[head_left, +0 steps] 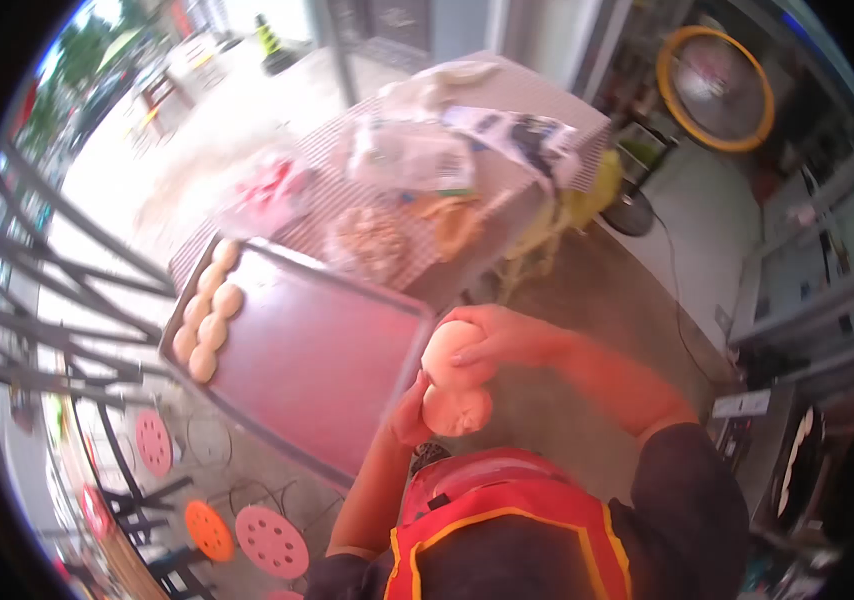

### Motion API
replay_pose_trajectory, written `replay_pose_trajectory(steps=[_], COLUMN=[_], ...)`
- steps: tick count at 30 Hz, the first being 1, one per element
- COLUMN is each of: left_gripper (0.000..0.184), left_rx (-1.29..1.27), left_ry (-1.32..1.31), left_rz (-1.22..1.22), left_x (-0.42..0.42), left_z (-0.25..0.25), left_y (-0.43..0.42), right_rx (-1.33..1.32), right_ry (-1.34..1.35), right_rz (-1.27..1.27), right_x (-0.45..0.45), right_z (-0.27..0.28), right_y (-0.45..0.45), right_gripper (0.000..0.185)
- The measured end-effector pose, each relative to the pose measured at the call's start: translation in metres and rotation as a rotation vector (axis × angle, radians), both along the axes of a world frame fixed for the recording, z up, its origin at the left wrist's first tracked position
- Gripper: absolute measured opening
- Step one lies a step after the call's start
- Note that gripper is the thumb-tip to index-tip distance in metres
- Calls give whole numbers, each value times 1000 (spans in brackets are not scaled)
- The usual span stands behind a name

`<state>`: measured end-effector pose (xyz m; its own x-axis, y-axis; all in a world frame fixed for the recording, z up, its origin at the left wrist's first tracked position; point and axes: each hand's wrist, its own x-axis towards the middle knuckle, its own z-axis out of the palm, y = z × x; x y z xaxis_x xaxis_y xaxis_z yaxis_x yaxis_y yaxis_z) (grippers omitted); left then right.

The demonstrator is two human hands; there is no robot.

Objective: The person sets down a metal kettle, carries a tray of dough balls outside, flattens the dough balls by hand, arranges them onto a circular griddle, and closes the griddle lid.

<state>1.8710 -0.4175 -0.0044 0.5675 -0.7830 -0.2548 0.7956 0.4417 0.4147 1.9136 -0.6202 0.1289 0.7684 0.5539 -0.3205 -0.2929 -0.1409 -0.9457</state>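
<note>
In front of my red apron (507, 490) I hold pale dough (452, 362) between both hands. Its upper part is smooth and round, and a rougher lump (459, 411) bulges below; whether the two are joined, I cannot tell. My right hand (492, 338) wraps the upper part from the right, fingers curled over it. On the left side, my left hand (410, 412) closes against the lower lump, with its fingers partly hidden. Beside my hands is a large metal tray (327, 350), where several round dough balls (203, 362) sit in two rows along its left end.
Behind the tray a checked-cloth table (317, 150) carries plastic bags (412, 155), a red-and-white bag (272, 190) and a bag of brownish pieces (367, 240). An orange-rimmed fan (715, 88) stands at right rear. Stools (272, 541) and black railings are at left.
</note>
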Motion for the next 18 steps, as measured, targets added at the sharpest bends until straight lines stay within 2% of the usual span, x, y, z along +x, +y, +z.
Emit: replay_pose_trajectory(steps=[2, 3, 4, 6, 7, 9, 10, 13, 14, 17, 18], left_gripper=[75, 76, 77, 73, 77, 86, 74, 74, 68, 72, 65], left_rx=[134, 55, -19, -220, -219, -241, -297, -267, -312, -225, -200], left_ry=[0, -3, -27, -28, -76, -187, -160, -310, -297, -257, -218], left_rz=[-57, -76, -236, -402, -440, -515, -553, -615, -598, -653, -688], left_x=[0, -9, -8, -10, -3, 4, 2, -12, -16, -37, -37], left_z=[6, 9, 18, 12, 17, 34, 35, 80, 93, 99, 95], left_y=[-2, -13, -50, -94, -108, -161, -193, -260, -272, -349, -368], right_rx=[-90, -133, -197, -378, -477, -551, -588, -713, -754, -859, -870], right_ry=[-125, -225, -335, -449, -491, -491, -487, -452, -528, -699, -728], right_rz=[-28, -30, -175, -232, -258, -377, -437, -587, -749, -1266, -1395], right_x=[-5, -13, -43, -76, -83, -99, -114, -157, -162, -223, -241], right_z=[-4, -10, -5, 18, 25, 36, 43, 72, 71, 71, 75], right_y=[-2, -10, -50, -86, -93, -129, -153, -194, -196, -235, -237], right_gripper=[45, 45, 45, 45, 45, 45, 46, 49, 50, 54, 55])
